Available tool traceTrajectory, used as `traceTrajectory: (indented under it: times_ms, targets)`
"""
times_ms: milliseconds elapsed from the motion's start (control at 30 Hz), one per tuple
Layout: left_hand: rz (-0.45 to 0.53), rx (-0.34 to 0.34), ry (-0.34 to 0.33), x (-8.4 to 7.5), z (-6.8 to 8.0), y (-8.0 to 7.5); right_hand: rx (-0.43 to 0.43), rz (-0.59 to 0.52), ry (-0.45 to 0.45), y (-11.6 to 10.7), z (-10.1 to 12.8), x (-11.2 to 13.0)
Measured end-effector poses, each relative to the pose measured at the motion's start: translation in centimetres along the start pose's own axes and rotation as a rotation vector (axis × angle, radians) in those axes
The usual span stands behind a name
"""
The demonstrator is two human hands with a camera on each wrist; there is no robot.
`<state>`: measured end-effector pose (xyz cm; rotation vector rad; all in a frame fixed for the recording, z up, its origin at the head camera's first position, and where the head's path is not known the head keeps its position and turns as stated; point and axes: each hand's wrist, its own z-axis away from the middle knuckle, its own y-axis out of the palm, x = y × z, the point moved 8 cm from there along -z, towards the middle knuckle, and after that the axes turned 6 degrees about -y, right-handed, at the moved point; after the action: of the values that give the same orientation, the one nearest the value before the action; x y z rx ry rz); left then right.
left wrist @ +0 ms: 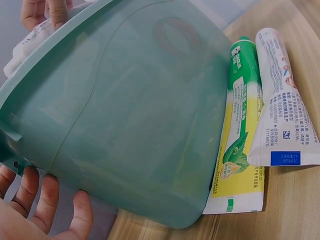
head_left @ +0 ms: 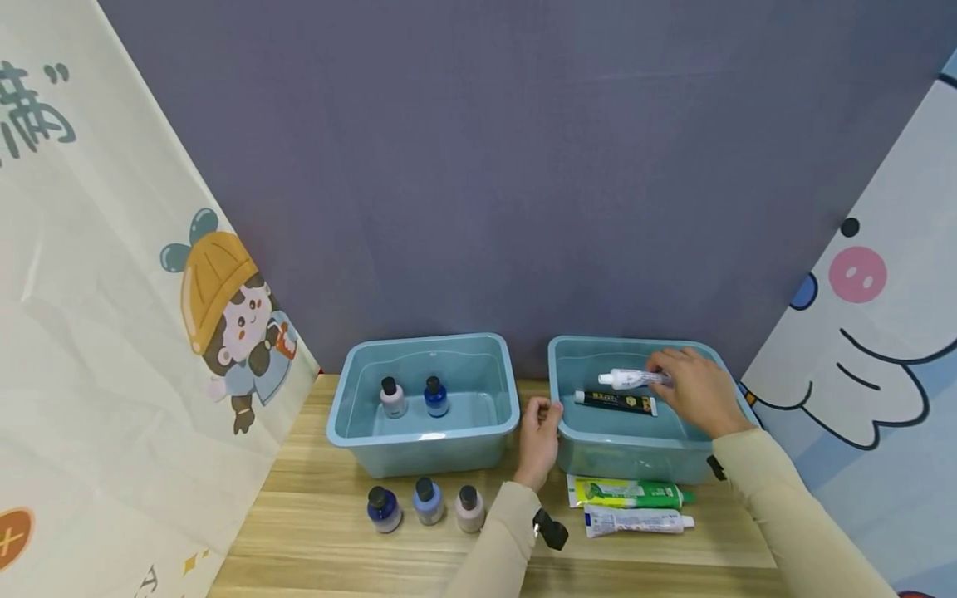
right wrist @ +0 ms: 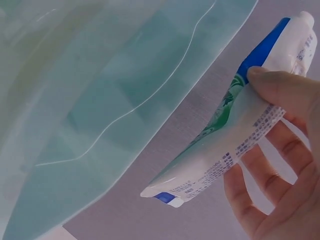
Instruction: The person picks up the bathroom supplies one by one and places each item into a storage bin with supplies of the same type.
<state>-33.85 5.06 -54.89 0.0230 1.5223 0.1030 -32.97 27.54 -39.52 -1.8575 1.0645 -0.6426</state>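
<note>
The right hand (head_left: 695,390) pinches a white toothpaste tube (head_left: 631,379) between thumb and fingers, holding it over the inside of the right blue bin (head_left: 568,432); the right wrist view shows the thumb (right wrist: 280,87) pressed on the tube's printed face and the fingers curled beneath it. The left hand (head_left: 540,432) grips the near left corner of that bin, thumb on the rim, fingers (left wrist: 47,200) under the lip. A black toothpaste tube (head_left: 615,402) lies on the bin's floor, just nearer than the held tube. On the wooden table (head_left: 299,515), in front of this bin, lie a green and yellow toothpaste tube (head_left: 624,492) and, just nearer, a white tube with blue print (head_left: 635,522), side by side. The left blue bin (head_left: 419,448) holds two small bottles (head_left: 393,398), one pale and one dark blue. Three more small bottles (head_left: 428,502) stand in a row on the table in front of it.
</note>
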Motion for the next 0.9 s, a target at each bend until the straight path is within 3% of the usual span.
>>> traceTrajectory:
  times_ms: [900]
  targets:
    - [0.007,-0.007,-0.013,0.0,0.0,0.0,0.123,-0.078,0.039,2.5,-1.1,-1.1]
